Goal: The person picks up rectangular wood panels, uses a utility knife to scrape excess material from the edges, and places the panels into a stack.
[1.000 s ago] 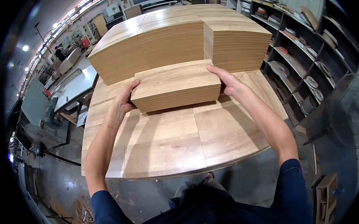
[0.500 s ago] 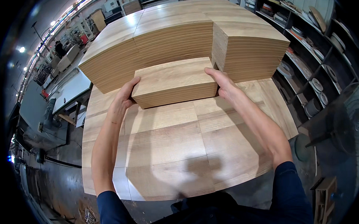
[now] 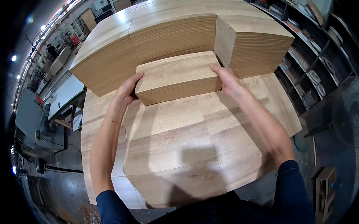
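Note:
Both my hands hold a small stack of wood-grain boards [image 3: 178, 71] by its two short ends. My left hand [image 3: 129, 89] is closed on the left end, thumb along the top edge. Closed on the right end is my right hand [image 3: 228, 79], thumb over the top corner; the fingers of both hands are mostly hidden. The stack sits low at the wood-grain board layer [image 3: 169, 148], in front of a taller row of stacked boards [image 3: 173, 39]. To its right stands another tall board stack [image 3: 260, 50], with a narrow dark gap between.
Dark shelves [image 3: 316, 56] with rolls of edging line the right side. A white-topped table [image 3: 66, 94] and grey machine [image 3: 31, 117] stand at the left. Debris [image 3: 92, 219] lies on the floor at lower left. A small wooden rack [image 3: 326, 190] is at lower right.
The small stack has moved slightly away from me with both hands on it, closer to the tall row. My view has shifted a little.

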The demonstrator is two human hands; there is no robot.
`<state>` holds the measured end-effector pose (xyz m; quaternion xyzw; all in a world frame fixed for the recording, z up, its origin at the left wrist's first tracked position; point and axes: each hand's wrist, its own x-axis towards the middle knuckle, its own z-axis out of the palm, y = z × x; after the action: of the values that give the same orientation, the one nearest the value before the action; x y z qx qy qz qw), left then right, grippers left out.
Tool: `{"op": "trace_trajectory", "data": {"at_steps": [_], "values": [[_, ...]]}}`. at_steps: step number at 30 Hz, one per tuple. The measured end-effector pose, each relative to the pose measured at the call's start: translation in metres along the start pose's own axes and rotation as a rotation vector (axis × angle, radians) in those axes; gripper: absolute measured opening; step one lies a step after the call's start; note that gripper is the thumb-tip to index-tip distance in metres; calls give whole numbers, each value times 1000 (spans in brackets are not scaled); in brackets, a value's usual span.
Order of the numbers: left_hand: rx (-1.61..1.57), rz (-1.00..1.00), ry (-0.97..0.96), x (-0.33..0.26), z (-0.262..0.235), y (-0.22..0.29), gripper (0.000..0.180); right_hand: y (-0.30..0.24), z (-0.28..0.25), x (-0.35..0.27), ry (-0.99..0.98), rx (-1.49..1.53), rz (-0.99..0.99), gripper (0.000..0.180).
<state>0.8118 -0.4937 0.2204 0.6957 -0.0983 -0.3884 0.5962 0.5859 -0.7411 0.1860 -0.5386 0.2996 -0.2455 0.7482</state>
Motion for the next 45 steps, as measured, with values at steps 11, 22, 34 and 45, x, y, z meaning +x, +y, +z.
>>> {"op": "trace_trajectory", "data": {"at_steps": [11, 22, 34, 45], "values": [[235, 557, -152, -23, -51, -68, 57, 24, -59, -42, -27, -899, -360, 62], [965, 936, 209, -11, -26, -86, 36, 20, -47, -35, 230, -1293, -412, 38], [1017, 1030, 344, 1, -8, -88, 38, 12, -53, -19, 381, -1200, -365, 41], [1005, 985, 320, -8, 5, -83, 40, 3, -64, -17, 287, -1114, -344, 42]]}}
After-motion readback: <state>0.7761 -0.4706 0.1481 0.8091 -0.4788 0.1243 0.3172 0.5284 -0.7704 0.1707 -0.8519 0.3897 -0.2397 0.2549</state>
